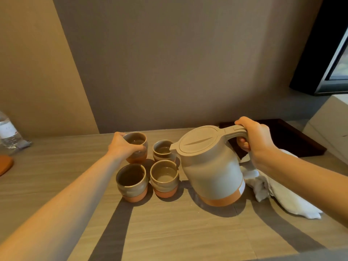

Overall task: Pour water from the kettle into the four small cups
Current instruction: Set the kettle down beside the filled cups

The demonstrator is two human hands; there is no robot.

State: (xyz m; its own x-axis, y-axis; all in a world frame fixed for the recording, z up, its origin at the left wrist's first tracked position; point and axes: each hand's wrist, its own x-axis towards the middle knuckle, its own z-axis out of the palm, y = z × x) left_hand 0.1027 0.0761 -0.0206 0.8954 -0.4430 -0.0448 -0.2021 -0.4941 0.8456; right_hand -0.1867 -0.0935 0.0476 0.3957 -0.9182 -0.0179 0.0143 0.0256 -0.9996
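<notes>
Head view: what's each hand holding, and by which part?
Right hand grips the kettle by its handle. Left hand wraps the side of the far-left cup.

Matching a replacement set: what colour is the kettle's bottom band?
Terracotta orange, under a beige body; kettle, head view.

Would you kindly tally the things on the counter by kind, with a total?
Cups: 4 (back-left, back-right, front-left, front-right)
Kettle: 1
White cloth: 1
Water bottle: 1
Dark tray: 1
Total: 8
</notes>
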